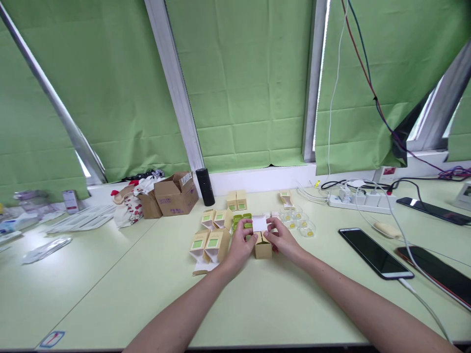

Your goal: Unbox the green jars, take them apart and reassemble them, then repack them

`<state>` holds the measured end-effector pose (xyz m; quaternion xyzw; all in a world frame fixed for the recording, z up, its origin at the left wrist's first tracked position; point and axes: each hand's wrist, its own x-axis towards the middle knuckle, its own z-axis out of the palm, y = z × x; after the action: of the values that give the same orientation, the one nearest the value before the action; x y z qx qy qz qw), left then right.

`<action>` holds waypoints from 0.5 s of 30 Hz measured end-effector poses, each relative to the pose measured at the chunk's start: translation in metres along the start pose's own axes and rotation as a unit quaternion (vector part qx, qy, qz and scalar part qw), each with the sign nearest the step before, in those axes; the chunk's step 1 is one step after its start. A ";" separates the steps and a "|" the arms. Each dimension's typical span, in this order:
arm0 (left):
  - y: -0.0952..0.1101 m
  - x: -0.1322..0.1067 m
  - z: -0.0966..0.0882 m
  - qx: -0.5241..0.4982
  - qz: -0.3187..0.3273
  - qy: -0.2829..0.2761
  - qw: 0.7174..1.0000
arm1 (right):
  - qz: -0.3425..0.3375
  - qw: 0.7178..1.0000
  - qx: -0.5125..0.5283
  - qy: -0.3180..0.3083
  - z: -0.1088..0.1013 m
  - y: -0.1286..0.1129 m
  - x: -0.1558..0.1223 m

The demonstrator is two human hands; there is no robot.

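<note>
A small kraft-coloured cardboard box [263, 251] stands on the table in front of me, its white-lined lid flap [259, 223] raised. My left hand [243, 241] is closed on the box's left side, the thumb at its top edge. From the right, my right hand [282, 239] grips the same box by its flap and top edge. Just left of my left hand are several similar boxes [218, 242] with green labels and open ends. Green containers [241, 218] sit behind my left hand. Clear round plastic cups [306, 227] with yellow centres lie beyond my right hand.
Two more kraft boxes [236, 200] and a single open one [286, 199] stand farther back. A black bottle [205, 187] and a brown carton [176, 195] are at the back left. Phones [375, 252] with cables and a power strip [360, 202] occupy the right side.
</note>
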<state>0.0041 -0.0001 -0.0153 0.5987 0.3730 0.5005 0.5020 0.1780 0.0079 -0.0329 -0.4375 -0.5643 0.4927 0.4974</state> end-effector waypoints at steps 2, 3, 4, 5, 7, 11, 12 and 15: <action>0.002 -0.001 0.001 -0.016 -0.003 -0.005 1.000 | -0.002 1.000 -0.005 -0.002 0.000 -0.001 0.000; 0.002 -0.002 0.002 -0.023 -0.005 -0.007 1.000 | -0.003 1.000 -0.007 -0.004 0.000 -0.002 -0.001; 0.003 -0.002 0.002 -0.028 -0.007 -0.008 1.000 | -0.005 1.000 -0.009 -0.005 0.000 -0.002 -0.001; 0.003 -0.002 0.002 -0.030 -0.009 -0.010 0.999 | -0.005 1.000 -0.010 -0.007 0.000 -0.003 -0.001; 0.002 -0.002 0.002 -0.032 -0.010 -0.012 0.999 | -0.006 1.000 -0.012 -0.007 0.000 -0.003 -0.001; -0.001 0.000 0.001 -0.027 -0.009 -0.007 1.000 | -0.008 1.000 -0.014 -0.005 -0.001 -0.001 0.000; -0.001 0.000 0.000 -0.022 -0.008 -0.005 1.000 | -0.007 1.000 -0.015 -0.007 -0.001 -0.001 0.000; -0.001 0.000 0.001 -0.006 0.002 -0.003 1.000 | -0.008 1.000 -0.019 -0.006 -0.001 -0.001 0.000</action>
<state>0.0046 -0.0005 -0.0159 0.5979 0.3677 0.5017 0.5056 0.1790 0.0081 -0.0320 -0.4396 -0.5795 0.4808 0.4896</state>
